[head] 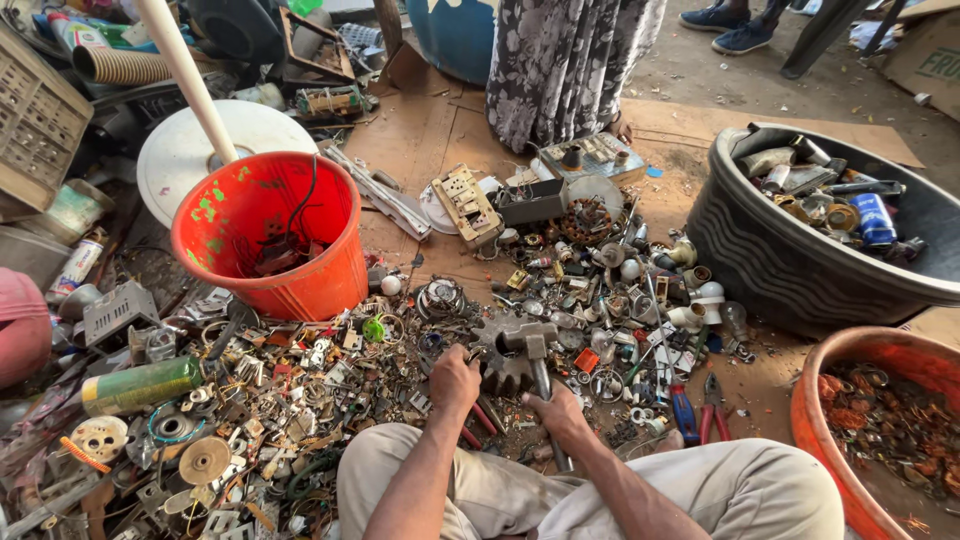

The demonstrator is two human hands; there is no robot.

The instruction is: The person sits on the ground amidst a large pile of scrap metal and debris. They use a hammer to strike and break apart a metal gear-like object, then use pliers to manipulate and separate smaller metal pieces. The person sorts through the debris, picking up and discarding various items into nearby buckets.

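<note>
Gripping a hammer (536, 362) w/ right hand (562, 412) closed round the handle, head resting on a big gear (500, 352) in the scrap pile; left hand (455, 378) pinches something small beside it. A glancing blow could catch those fingers or fling bits.
</note>
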